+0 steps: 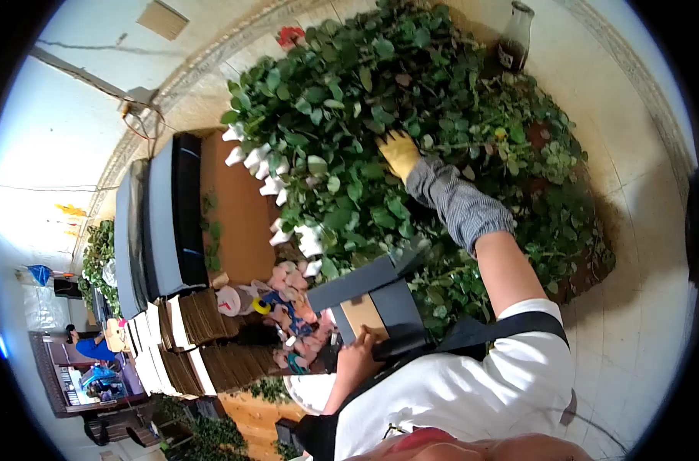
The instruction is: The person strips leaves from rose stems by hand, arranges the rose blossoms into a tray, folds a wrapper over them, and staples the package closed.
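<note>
My right hand [400, 155], in a yellow glove with a grey striped sleeve, rests in a large heap of leafy green stems [342, 146]. Its fingers are spread over the leaves, some tips hidden among them. My left hand [355, 357] is bare and lies at the lower edge of a brown cardboard piece [363, 316]. Its fingers bend against that edge, partly out of sight. Under the cardboard is a dark grey panel or box [395, 307]. White cup-shaped pieces [258, 159] line the heap's left side, and a red rose [290, 36] shows at its far edge.
Stacks of folded cardboard [199, 373] and grey-and-black boxes [176, 215] stand to the left. Pink petals and small items [292, 280] litter the surface beside the heap. A glass jar [516, 38] stands at far right. Someone in blue [96, 348] is in the background.
</note>
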`<control>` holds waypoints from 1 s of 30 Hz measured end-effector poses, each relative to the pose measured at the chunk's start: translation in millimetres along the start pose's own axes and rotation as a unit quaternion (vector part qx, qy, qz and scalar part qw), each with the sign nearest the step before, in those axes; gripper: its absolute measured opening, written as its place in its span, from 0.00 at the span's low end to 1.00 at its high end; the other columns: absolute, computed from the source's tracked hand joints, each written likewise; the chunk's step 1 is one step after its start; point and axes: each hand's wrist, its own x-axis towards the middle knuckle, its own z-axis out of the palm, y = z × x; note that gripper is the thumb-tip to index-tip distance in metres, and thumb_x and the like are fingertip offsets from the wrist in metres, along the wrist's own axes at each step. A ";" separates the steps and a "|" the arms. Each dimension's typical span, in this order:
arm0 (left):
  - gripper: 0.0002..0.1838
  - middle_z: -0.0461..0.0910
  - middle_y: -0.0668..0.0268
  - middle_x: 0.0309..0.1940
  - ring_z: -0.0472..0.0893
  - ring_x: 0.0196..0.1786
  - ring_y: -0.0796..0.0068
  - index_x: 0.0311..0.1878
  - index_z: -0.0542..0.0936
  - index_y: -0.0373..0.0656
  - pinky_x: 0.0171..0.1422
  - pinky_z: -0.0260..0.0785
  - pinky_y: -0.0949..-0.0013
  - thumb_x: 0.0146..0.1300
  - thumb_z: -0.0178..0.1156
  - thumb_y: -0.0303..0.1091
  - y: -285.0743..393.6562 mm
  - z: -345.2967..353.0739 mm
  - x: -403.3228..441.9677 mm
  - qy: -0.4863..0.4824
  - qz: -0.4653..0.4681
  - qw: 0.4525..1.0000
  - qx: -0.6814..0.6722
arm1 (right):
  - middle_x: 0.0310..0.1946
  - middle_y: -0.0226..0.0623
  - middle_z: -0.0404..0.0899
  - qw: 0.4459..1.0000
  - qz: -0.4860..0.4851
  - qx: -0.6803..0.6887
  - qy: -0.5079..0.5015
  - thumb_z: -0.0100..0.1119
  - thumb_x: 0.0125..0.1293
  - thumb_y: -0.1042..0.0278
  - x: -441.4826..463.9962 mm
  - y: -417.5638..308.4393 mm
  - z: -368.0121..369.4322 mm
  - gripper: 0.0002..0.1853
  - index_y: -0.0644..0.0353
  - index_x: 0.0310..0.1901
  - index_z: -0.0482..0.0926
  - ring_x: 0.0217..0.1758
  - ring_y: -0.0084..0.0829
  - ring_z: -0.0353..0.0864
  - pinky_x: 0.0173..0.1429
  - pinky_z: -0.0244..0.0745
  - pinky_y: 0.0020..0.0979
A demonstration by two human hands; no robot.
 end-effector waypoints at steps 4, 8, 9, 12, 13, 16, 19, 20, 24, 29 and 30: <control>0.35 0.74 0.47 0.67 0.87 0.48 0.53 0.56 0.79 0.50 0.51 0.80 0.56 0.40 0.79 0.42 -3.6 3.2 -0.6 -0.010 -0.015 0.999 -0.029 | 0.45 0.34 0.84 0.998 -0.012 0.009 -0.063 0.71 0.59 0.62 -16.0 -11.6 -35.4 0.16 0.53 0.48 0.84 0.52 0.40 0.82 0.54 0.75 0.42; 0.35 0.75 0.49 0.68 0.86 0.52 0.55 0.55 0.79 0.50 0.54 0.78 0.55 0.39 0.79 0.41 -2.0 6.0 -0.7 0.005 -0.024 0.999 -0.034 | 0.42 0.37 0.82 0.994 -0.040 0.037 -0.093 0.68 0.57 0.67 -86.2 -20.6 -71.4 0.14 0.55 0.46 0.82 0.48 0.40 0.83 0.50 0.77 0.42; 0.35 0.74 0.50 0.68 0.86 0.52 0.56 0.55 0.80 0.50 0.53 0.77 0.55 0.40 0.79 0.42 3.6 1.1 0.6 0.000 -0.031 0.999 -0.028 | 0.40 0.35 0.82 0.994 -0.038 0.042 -0.096 0.63 0.60 0.72 -105.4 -24.0 -84.6 0.09 0.54 0.42 0.83 0.47 0.39 0.83 0.50 0.77 0.42; 0.32 0.75 0.50 0.67 0.86 0.51 0.57 0.54 0.80 0.49 0.52 0.78 0.55 0.42 0.78 0.42 5.0 -0.2 0.7 0.011 -0.034 0.999 -0.024 | 0.46 0.40 0.83 0.989 -0.077 0.024 -0.121 0.58 0.63 0.72 -169.5 -19.7 -73.6 0.06 0.55 0.38 0.84 0.40 0.40 0.85 0.47 0.77 0.43; 0.32 0.75 0.49 0.67 0.87 0.50 0.57 0.54 0.80 0.48 0.50 0.79 0.56 0.42 0.78 0.42 2.9 1.6 0.2 0.014 -0.026 0.999 -0.021 | 0.43 0.39 0.84 0.985 -0.095 0.009 -0.141 0.58 0.62 0.72 -184.6 -15.9 -57.7 0.06 0.56 0.37 0.84 0.37 0.39 0.85 0.45 0.78 0.43; 0.34 0.76 0.50 0.67 0.86 0.50 0.54 0.56 0.82 0.49 0.52 0.81 0.60 0.42 0.78 0.42 7.2 -2.5 5.0 0.015 -0.035 0.999 -0.013 | 0.31 0.34 0.85 0.974 -0.058 0.152 -0.160 0.59 0.61 0.71 -186.1 -4.7 -26.8 0.06 0.54 0.29 0.84 0.36 0.38 0.85 0.43 0.78 0.41; 0.35 0.77 0.51 0.66 0.86 0.51 0.55 0.57 0.82 0.49 0.52 0.81 0.59 0.41 0.79 0.44 5.4 -3.9 1.3 -0.013 -0.034 0.999 0.008 | 0.30 0.37 0.83 0.986 -0.142 0.035 -0.078 0.60 0.58 0.70 -165.8 4.6 -39.9 0.05 0.52 0.35 0.84 0.37 0.42 0.84 0.41 0.77 0.44; 0.35 0.76 0.51 0.66 0.86 0.50 0.55 0.56 0.81 0.48 0.51 0.81 0.59 0.41 0.79 0.43 2.6 -0.5 2.0 -0.007 -0.023 1.000 0.005 | 0.29 0.36 0.81 0.980 -0.152 0.103 -0.071 0.60 0.59 0.69 -147.6 13.9 -58.4 0.09 0.53 0.41 0.83 0.36 0.41 0.82 0.40 0.75 0.44; 0.36 0.78 0.54 0.63 0.86 0.49 0.55 0.56 0.80 0.46 0.50 0.81 0.58 0.40 0.80 0.42 7.2 -4.0 4.6 -0.008 -0.026 1.000 0.000 | 0.46 0.38 0.84 0.980 -0.106 -0.099 0.134 0.61 0.64 0.71 -47.5 26.9 -132.6 0.18 0.53 0.56 0.79 0.52 0.37 0.83 0.58 0.78 0.41; 0.42 0.78 0.53 0.66 0.86 0.52 0.53 0.60 0.80 0.43 0.53 0.80 0.58 0.40 0.82 0.52 5.5 -2.3 -0.1 0.005 -0.036 0.999 -0.003 | 0.54 0.41 0.82 0.985 -0.023 -0.060 0.159 0.64 0.64 0.71 -5.3 54.0 -126.1 0.24 0.54 0.62 0.73 0.59 0.38 0.81 0.68 0.75 0.39; 0.43 0.78 0.52 0.65 0.86 0.53 0.53 0.60 0.80 0.43 0.54 0.80 0.58 0.40 0.82 0.52 10.5 -6.5 1.8 -0.005 -0.052 0.999 -0.009 | 0.52 0.41 0.83 0.986 -0.023 0.041 0.160 0.64 0.65 0.71 -6.7 53.6 -112.3 0.22 0.54 0.61 0.74 0.57 0.38 0.81 0.65 0.76 0.40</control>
